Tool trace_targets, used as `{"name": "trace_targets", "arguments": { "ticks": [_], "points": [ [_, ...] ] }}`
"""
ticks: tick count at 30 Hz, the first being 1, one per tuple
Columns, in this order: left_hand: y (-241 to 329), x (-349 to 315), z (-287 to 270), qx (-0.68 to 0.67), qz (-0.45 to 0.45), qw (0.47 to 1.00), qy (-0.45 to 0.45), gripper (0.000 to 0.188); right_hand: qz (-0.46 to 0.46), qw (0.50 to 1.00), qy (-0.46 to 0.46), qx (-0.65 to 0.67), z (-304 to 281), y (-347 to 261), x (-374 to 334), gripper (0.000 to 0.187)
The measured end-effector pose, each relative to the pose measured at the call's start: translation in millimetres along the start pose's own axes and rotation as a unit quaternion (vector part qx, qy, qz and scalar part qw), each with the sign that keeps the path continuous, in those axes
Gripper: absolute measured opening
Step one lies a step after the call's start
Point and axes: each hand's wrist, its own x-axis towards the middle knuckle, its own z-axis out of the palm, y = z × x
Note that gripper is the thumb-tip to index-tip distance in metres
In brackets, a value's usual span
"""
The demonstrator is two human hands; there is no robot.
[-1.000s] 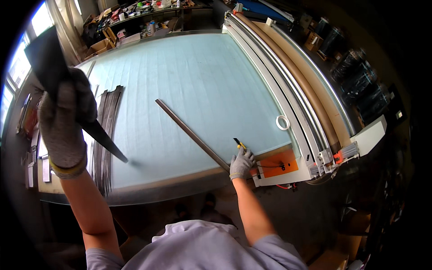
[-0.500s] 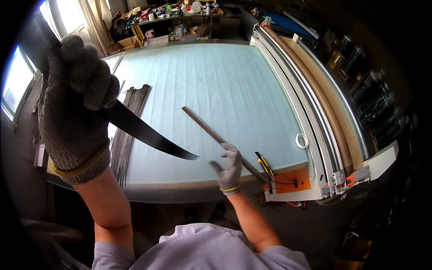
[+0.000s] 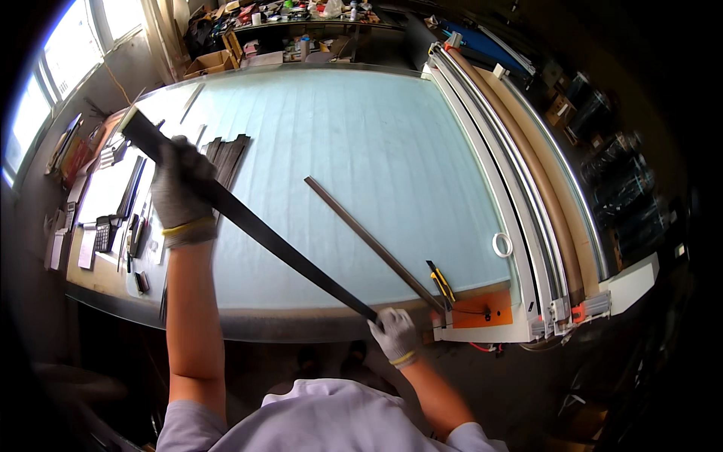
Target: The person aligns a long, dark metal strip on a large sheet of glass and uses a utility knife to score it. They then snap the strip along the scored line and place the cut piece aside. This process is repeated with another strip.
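A long dark flat strip (image 3: 282,252) slants over the table from upper left to lower right. My left hand (image 3: 179,184), in a grey knitted glove with a yellow cuff, is closed round it near its upper end. At the lower end, the fingers of my gloved right hand (image 3: 395,334) are closed on the strip's tip. Similar dark strips (image 3: 228,154) lie in a pile partly hidden behind my left hand. A narrow metal bar (image 3: 361,235) lies diagonally on the pale blue table surface (image 3: 354,135), beyond the held strip.
A yellow and black utility knife (image 3: 441,282) lies near an orange plate (image 3: 493,310). A white tape ring (image 3: 502,244) sits beside the long rail machine (image 3: 520,188) at right. To the left are a calculator (image 3: 103,233) and papers. A cluttered bench (image 3: 316,26) stands behind.
My left hand has come down and away from the camera with the strip. My right hand, open before, has moved nearer to me and closed on the strip's lower end.
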Motion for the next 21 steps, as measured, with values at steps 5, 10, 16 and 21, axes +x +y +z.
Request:
{"name": "trace_targets", "arguments": {
  "ticks": [5, 10, 16, 21],
  "points": [
    [-159.5, -20.9, -155.6, 0.073, -0.159, 0.956, 0.235, 0.028, 0.075, 0.956, -0.275, -0.07, -14.3, 30.2, -118.9, 0.026],
    [-272.6, -53.4, -197.9, 0.133, -0.319, 0.897, 0.274, 0.02, 0.125, 0.898, -0.42, -0.044, -13.2, 5.3, -142.6, 0.025],
    [-317.7, 3.8, -204.6, 0.183, -0.363, 0.899, 0.163, 0.026, 0.134, 0.895, -0.426, 0.011, 13.2, -11.3, -102.8, 0.023],
    [-319.9, 60.3, -245.0, 0.664, -0.185, 0.715, 0.121, 0.065, 0.114, 0.903, -0.415, -0.014, 50.1, -27.2, -44.7, 0.022]
  ]
}}
